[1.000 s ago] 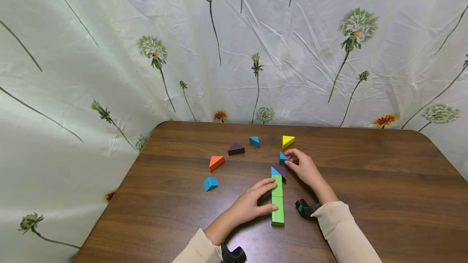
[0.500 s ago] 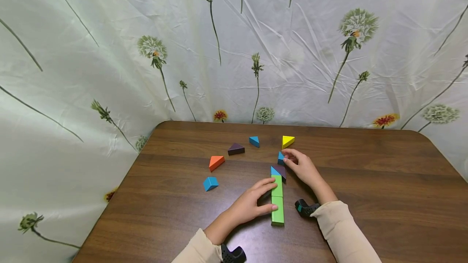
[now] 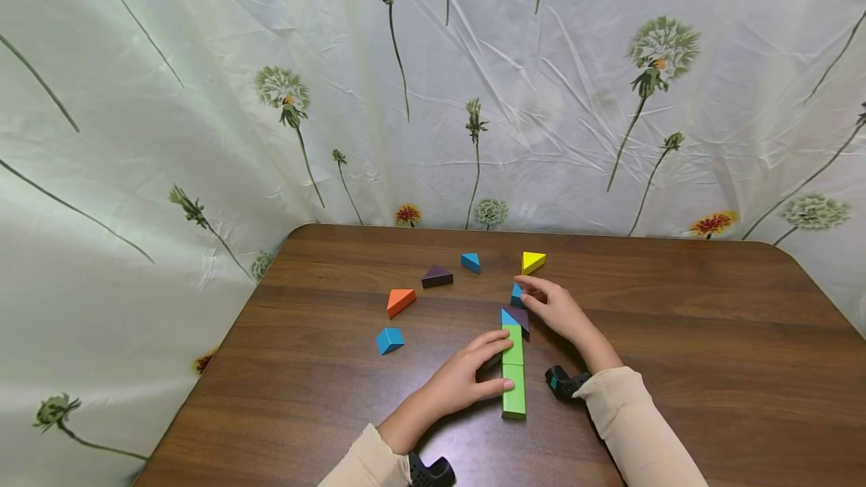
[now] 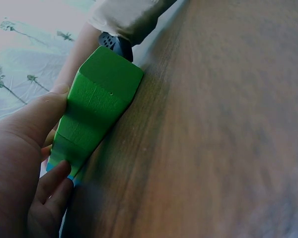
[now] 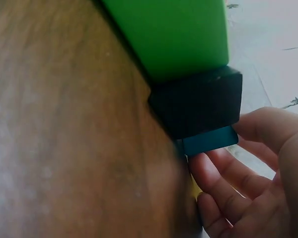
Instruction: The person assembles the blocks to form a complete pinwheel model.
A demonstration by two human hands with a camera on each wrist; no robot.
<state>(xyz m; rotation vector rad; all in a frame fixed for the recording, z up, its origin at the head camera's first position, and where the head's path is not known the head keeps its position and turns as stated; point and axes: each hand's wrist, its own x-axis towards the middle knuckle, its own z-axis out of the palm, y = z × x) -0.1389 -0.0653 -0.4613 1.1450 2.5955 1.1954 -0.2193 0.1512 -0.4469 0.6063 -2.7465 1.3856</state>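
Two green blocks [image 3: 513, 391] lie end to end in a row in the head view. My left hand [image 3: 458, 380] rests on them from the left, thumb on the near block and fingertips on the far one. A blue triangular block [image 3: 510, 317] and a dark purple triangular block [image 3: 523, 317] adjoin the row's far end. Just beyond these, my right hand [image 3: 560, 312] pinches another blue triangular block [image 3: 516, 294], partly covered by the fingers. In the right wrist view, that blue block [image 5: 211, 141] shows beneath the dark block [image 5: 203, 104], near the thumb and fingertips.
A yellow triangular block [image 3: 533, 261] lies beyond my right hand. Left of the row are a blue block [image 3: 470, 262], a dark purple one [image 3: 437, 276], an orange one [image 3: 401, 301] and another blue one [image 3: 390, 340]. A flowered curtain [image 3: 575, 96] hangs behind the brown table [image 3: 710, 337].
My right hand has slid slightly left with the blue triangular block, bringing it nearer the line of the row. The left hand and the green blocks have stayed in place.
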